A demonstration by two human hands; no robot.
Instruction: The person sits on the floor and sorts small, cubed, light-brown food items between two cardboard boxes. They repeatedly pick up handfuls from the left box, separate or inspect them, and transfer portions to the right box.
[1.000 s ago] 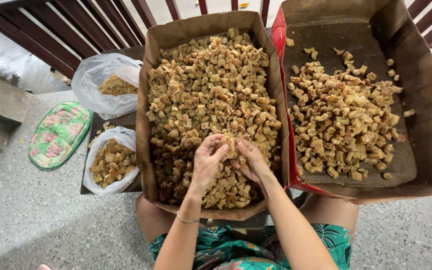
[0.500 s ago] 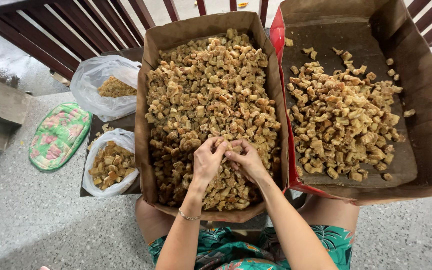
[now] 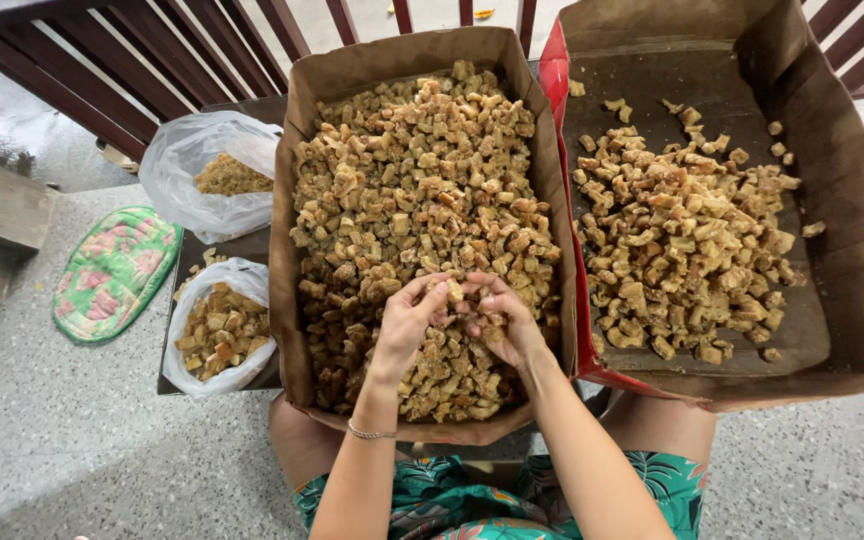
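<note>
Where hands (image 3: pixel 457 315) meet: brown cardboard box (image 3: pixel 297 200)

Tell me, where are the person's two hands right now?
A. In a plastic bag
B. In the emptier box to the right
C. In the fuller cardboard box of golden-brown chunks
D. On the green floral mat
C: the left hand and right hand meet over the chunks in the fuller box, fingers curled on a few pieces.
</note>
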